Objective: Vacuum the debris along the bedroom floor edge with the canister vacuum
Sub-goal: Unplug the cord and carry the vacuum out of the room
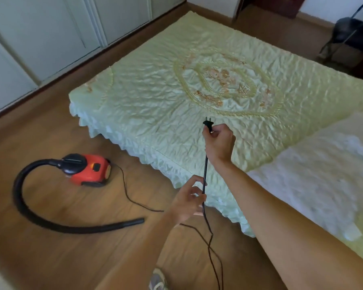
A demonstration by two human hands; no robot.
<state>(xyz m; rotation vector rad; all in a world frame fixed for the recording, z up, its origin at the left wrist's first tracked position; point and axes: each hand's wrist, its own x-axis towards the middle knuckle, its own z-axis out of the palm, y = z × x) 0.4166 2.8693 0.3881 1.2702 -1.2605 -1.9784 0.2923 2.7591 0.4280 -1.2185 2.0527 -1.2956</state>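
As right hand (219, 144) pinches plug (208, 123), left hand (188, 200) grips cord (205, 174) below

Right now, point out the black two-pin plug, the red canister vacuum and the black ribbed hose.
black two-pin plug (208, 123): head view, on the plug body
red canister vacuum (87, 176): head view, on its red shell
black ribbed hose (132, 223): head view, near its open end

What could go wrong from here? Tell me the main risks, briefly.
1. Slack cord loops on the floor beside the shoe; a step could snag it.
2. The right hand pinches the plug close to its bare prongs, which is risky when plugging in.
3. Pulling the cord may drag the canister vacuum.
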